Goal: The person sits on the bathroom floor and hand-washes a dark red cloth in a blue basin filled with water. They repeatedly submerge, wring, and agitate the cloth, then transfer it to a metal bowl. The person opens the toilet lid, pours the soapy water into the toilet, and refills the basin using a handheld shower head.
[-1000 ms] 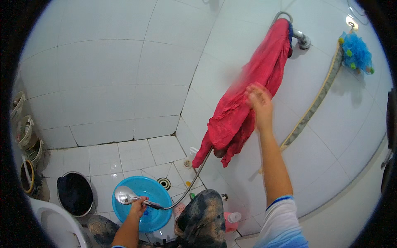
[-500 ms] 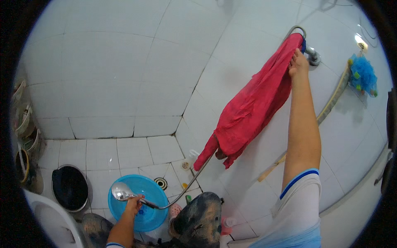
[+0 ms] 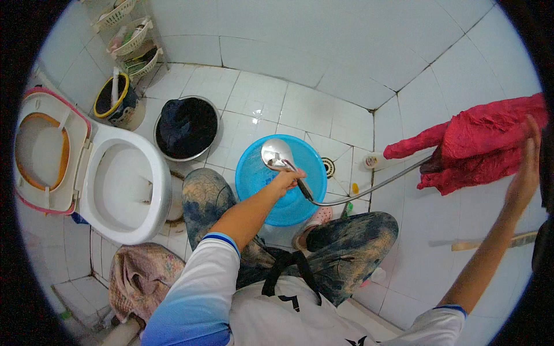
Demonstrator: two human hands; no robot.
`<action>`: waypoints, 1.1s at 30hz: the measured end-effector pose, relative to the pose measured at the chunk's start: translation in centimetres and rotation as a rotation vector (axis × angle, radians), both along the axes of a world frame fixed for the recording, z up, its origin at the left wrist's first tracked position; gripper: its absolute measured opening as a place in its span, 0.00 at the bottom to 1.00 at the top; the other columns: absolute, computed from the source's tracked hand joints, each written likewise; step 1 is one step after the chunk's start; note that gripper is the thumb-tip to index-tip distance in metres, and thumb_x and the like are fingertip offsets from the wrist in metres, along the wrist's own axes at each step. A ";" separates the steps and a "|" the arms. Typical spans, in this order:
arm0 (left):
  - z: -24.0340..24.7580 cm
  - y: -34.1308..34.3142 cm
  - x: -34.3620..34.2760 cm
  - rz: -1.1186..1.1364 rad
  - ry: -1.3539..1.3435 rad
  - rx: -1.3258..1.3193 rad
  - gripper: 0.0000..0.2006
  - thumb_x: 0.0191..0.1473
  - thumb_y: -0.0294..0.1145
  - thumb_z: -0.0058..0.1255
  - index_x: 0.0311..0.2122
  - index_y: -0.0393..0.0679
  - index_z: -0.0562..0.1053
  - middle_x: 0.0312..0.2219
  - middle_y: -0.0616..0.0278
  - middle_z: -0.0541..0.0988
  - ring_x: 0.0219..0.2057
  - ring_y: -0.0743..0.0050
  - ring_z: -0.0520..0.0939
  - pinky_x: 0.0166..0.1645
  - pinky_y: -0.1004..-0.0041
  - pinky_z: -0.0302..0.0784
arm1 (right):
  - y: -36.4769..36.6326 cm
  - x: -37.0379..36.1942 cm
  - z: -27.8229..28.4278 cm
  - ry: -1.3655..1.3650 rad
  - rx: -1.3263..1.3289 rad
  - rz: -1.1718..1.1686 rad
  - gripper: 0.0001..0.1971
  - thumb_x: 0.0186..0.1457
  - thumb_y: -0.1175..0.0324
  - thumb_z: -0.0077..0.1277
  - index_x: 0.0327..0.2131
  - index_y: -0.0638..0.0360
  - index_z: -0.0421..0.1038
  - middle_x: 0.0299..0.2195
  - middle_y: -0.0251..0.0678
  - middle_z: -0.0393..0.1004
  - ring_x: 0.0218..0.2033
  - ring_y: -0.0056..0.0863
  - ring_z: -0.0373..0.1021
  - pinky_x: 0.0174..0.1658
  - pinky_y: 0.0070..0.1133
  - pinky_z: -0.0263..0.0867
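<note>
My left hand point(image 3: 287, 182) is closed round the handle of a silver shower head point(image 3: 277, 153), held above a round blue basin point(image 3: 249, 202). From the handle a metal hose point(image 3: 375, 187) curves right and passes behind a wet-looking red garment point(image 3: 476, 138). That garment hangs along the right wall, its upper end cut off by the edge of the view. Against its near side lies my right hand point(image 3: 525, 164), slightly blurred, with fingers stretched out. Whether water runs from the shower head, I cannot tell.
A metal basin of dark cloth point(image 3: 187, 130) stands left of the blue one, beside a white toilet point(image 3: 124, 184) with its lid up. Behind are a yellow-rimmed bucket point(image 3: 118, 106) and a basket rack point(image 3: 130, 40). A floor drain point(image 3: 329, 168) lies right of the basin.
The view has swung down and left, bringing the toilet into sight. My right hand has moved from the garment's top down its side. My left hand still holds the shower head over the basin.
</note>
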State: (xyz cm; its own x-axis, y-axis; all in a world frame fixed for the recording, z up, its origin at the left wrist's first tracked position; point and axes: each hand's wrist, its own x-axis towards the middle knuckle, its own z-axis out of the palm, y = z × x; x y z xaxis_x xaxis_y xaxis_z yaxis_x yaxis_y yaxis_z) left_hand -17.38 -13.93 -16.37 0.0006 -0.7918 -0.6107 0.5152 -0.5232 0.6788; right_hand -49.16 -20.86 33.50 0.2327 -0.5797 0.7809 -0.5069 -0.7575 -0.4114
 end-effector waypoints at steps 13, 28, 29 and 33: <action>7.6 1.2 -5.0 -0.176 0.367 -0.383 0.09 0.50 0.35 0.54 0.35 0.43 0.76 0.27 0.71 0.76 0.19 0.88 0.63 0.27 0.86 0.60 | 5.4 9.0 -36.2 0.462 0.832 0.172 0.33 0.44 0.66 0.58 0.54 0.64 0.57 0.43 0.46 0.71 0.44 0.32 0.69 0.46 0.25 0.63; 7.3 4.2 -3.3 -0.904 -0.699 -0.705 0.27 0.42 0.45 0.59 0.44 0.37 0.71 0.41 0.52 0.75 0.39 0.58 0.77 0.42 0.65 0.72 | 5.5 8.1 -38.8 0.506 0.688 -0.009 0.10 0.38 0.71 0.51 0.19 0.61 0.59 0.14 0.41 0.62 0.16 0.39 0.61 0.22 0.30 0.57; 7.8 4.9 -2.8 -0.978 -0.754 -0.729 0.27 0.44 0.45 0.57 0.47 0.39 0.70 0.42 0.53 0.75 0.39 0.59 0.77 0.42 0.64 0.72 | 5.5 8.3 -39.1 0.481 0.680 -0.016 0.10 0.37 0.70 0.51 0.18 0.61 0.58 0.14 0.43 0.62 0.17 0.41 0.61 0.22 0.31 0.57; 9.7 8.1 -1.5 -0.979 -0.821 -0.650 0.27 0.44 0.45 0.57 0.49 0.41 0.69 0.40 0.53 0.75 0.42 0.55 0.75 0.45 0.63 0.71 | 5.1 7.5 -39.4 0.521 0.649 -0.060 0.11 0.36 0.69 0.52 0.17 0.61 0.59 0.15 0.44 0.63 0.18 0.43 0.63 0.23 0.33 0.57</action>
State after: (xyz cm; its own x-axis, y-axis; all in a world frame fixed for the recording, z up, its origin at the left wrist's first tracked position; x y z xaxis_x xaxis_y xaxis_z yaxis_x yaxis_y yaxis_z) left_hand -18.83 -5.87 -6.70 -0.5293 -0.8135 -0.2408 -0.5131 0.0809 0.8545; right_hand -41.69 -15.73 -5.88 0.4261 -0.9004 0.0883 -0.7851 -0.4165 -0.4584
